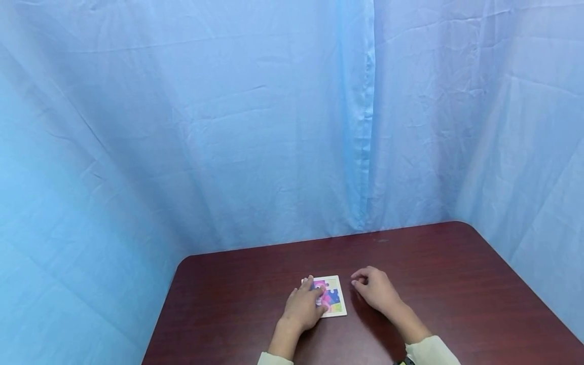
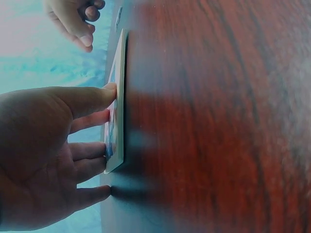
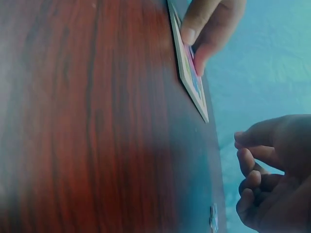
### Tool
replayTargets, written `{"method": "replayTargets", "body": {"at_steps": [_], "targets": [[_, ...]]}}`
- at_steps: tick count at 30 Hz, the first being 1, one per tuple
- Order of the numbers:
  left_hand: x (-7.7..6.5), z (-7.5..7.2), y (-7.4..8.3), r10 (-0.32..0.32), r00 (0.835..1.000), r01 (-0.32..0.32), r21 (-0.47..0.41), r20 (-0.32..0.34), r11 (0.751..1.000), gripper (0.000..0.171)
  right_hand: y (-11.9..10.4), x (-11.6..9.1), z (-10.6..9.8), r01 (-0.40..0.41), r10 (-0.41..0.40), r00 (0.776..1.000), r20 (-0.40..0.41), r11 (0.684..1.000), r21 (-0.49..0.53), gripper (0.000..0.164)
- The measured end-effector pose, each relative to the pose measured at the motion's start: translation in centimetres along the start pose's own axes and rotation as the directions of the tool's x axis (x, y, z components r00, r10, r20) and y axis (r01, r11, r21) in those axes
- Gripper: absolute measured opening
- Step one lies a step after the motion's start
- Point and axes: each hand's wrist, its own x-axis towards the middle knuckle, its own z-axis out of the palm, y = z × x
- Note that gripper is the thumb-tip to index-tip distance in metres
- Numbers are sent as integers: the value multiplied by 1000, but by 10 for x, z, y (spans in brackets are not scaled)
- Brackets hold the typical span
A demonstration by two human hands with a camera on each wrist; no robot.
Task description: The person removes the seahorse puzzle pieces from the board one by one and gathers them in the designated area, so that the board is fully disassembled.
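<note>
A small square jigsaw puzzle (image 1: 335,298) with a white border lies flat on the table, showing a pink figure on blue and yellow. My left hand (image 1: 302,306) rests over its left part with the fingers spread, hiding that side. In the left wrist view, the left thumb (image 2: 97,99) touches the puzzle's near edge and other fingertips rest on its face. To the right of the puzzle, my right hand (image 1: 376,291) hovers apart from it. Its fingers (image 3: 250,182) are loosely curled, thumb and index tips close together, and nothing shows between them.
The dark red-brown wooden table (image 1: 237,304) has rounded far corners. Light blue curtains (image 1: 274,126) hang behind it and at both sides. A small pale patch (image 1: 382,240) lies near the table's far edge; its kind cannot be made out.
</note>
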Motion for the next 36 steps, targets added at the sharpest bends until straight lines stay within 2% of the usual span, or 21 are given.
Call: {"method": "replayTargets", "body": {"at_steps": [6,13,20,27,36], "targets": [[0,0,0,1,1000,-1,6,3,1000,47,-2,-3,8,69,-70,995,78,997,16,8],[1,-1,-1,-1,1000,0,21,24,1000,48,-1,-6,18,224,-219,964,154,974,-16,20],[2,-1,-1,2,1000,-3,39,27,999,47,-3,-8,25,285,-270,943,197,957,-51,32],[1,1,0,1,1000,-2,48,21,999,48,-6,-10,32,262,-246,956,158,961,-88,31],[1,2,0,-3,1000,3,68,2,998,47,-15,-7,35,127,-120,981,154,991,-36,17]]}}
